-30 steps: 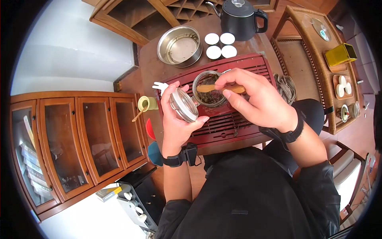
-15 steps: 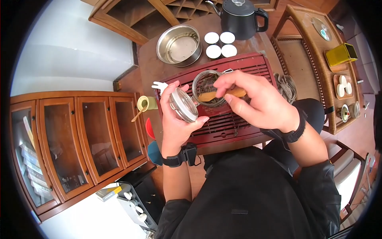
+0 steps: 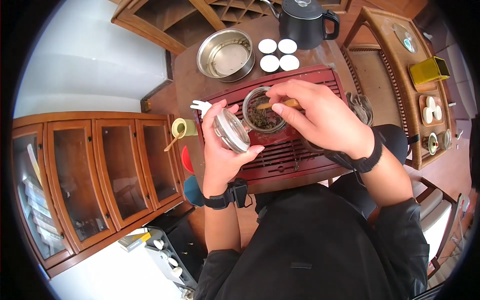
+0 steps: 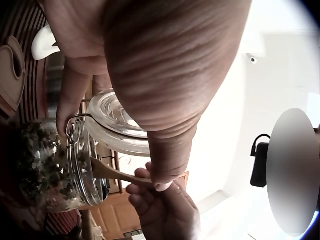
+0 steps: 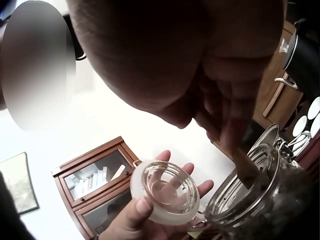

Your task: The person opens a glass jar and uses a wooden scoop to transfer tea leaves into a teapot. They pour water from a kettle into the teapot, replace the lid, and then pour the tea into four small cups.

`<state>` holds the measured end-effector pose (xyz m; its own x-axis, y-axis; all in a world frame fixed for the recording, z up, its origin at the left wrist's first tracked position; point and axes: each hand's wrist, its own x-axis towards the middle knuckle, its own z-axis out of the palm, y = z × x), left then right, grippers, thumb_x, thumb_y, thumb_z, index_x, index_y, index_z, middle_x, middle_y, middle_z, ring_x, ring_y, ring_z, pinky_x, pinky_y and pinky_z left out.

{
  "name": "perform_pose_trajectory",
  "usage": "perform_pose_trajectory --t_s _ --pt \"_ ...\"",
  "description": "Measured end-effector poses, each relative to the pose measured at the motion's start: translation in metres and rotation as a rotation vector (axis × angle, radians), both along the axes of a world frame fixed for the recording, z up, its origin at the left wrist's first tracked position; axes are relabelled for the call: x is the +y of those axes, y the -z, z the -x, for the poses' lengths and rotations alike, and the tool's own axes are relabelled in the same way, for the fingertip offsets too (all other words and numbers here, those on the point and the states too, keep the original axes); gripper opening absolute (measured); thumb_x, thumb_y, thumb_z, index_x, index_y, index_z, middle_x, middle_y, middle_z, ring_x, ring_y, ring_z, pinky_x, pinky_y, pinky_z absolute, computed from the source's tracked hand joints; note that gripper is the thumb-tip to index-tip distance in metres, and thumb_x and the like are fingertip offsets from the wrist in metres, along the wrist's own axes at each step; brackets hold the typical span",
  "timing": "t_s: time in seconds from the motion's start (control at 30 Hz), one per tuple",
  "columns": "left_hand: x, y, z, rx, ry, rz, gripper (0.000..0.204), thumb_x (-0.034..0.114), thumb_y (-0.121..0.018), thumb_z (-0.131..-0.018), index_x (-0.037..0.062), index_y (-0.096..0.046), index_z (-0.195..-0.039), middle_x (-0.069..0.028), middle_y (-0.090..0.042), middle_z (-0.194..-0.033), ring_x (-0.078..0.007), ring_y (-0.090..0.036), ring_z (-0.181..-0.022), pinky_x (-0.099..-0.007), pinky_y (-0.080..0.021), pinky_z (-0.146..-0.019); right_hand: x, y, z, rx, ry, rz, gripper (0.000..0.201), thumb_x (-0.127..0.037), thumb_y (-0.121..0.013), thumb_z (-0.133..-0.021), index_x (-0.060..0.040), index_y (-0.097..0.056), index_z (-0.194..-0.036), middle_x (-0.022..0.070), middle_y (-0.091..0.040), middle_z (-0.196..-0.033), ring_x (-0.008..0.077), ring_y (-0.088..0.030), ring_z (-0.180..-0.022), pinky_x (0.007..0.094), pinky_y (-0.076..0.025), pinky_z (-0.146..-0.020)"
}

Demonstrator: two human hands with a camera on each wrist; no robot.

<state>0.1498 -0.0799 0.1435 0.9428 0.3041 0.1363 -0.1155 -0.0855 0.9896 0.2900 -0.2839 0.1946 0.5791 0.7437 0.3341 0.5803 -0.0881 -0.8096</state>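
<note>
Pinching with the right fingers [image 3: 290, 89] a wooden scoop [image 4: 116, 173] pointed lengthwise leftward into the open glass jar [image 4: 44, 165] above the red tray [image 3: 270, 172], while gripping the lid [image 3: 232, 131] in the left fingers [image 3: 212, 113]

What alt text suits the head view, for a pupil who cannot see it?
A person's right hand holds a wooden scoop, its tip in the mouth of a glass jar of leaves, while the left hand holds the glass lid tilted alongside. The jar is over a red slatted tray, with a metal bowl and black kettle beyond.
</note>
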Motion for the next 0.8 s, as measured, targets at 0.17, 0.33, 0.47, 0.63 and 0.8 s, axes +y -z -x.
perform_pose_trajectory --t_s 0.17,0.33,0.47,0.63,0.8 --pt "0.002 0.0 0.0 0.003 0.006 -0.005 0.116 0.011 -0.098 -0.061 0.0147 -0.028 -0.153 -0.0094 -0.033 -0.155 -0.0302 -0.046 -0.138 -0.0459 -0.054 -0.106 0.015 0.014 -0.005 -0.1 0.034 0.095 0.024 -0.013 -0.066 -0.094 0.0019 -0.065 -0.114 0.0199 -0.068 -0.106 0.0402 -0.066 -0.099 0.046 -0.054 -0.085" --pt "0.002 0.002 0.0 -0.022 0.022 0.014 0.111 0.008 -0.097 -0.061 0.0151 -0.032 -0.151 -0.0097 -0.031 -0.155 -0.0304 -0.044 -0.14 -0.0446 -0.055 -0.105 0.021 0.014 -0.004 -0.079 -0.108 0.157 0.023 -0.012 -0.067 -0.093 -0.0004 -0.067 -0.113 0.0198 -0.068 -0.103 0.041 -0.066 -0.098 0.0475 -0.054 -0.084" --pt "0.003 0.002 -0.001 -0.021 0.028 0.012 0.11 0.009 -0.097 -0.061 0.0152 -0.032 -0.15 -0.0092 -0.031 -0.155 -0.0301 -0.044 -0.14 -0.0433 -0.054 -0.104 0.018 0.012 -0.003 0.004 -0.278 0.223 0.024 -0.009 -0.067 -0.092 -0.0011 -0.066 -0.115 0.0191 -0.068 -0.104 0.0408 -0.066 -0.099 0.0469 -0.053 -0.084" --pt "0.006 0.004 0.001 -0.03 0.047 -0.016 0.114 0.011 -0.097 -0.063 0.0148 -0.028 -0.153 -0.0085 -0.033 -0.155 -0.0298 -0.045 -0.139 -0.0467 -0.052 -0.108 0.011 -0.004 -0.007 0.009 -0.252 0.206 0.026 -0.006 -0.066 -0.093 -0.0009 -0.064 -0.119 0.0182 -0.068 -0.106 0.0394 -0.065 -0.1 0.0447 -0.053 -0.084" --pt "0.007 0.005 0.001 -0.041 0.057 -0.031 0.113 0.011 -0.098 -0.063 0.0148 -0.029 -0.153 -0.008 -0.033 -0.155 -0.0293 -0.045 -0.139 -0.0466 -0.053 -0.108 0.012 -0.001 -0.006 -0.135 -0.002 0.139 0.023 -0.013 -0.066 -0.094 0.002 -0.066 -0.112 0.0214 -0.068 -0.103 0.0424 -0.065 -0.097 0.0475 -0.053 -0.084"
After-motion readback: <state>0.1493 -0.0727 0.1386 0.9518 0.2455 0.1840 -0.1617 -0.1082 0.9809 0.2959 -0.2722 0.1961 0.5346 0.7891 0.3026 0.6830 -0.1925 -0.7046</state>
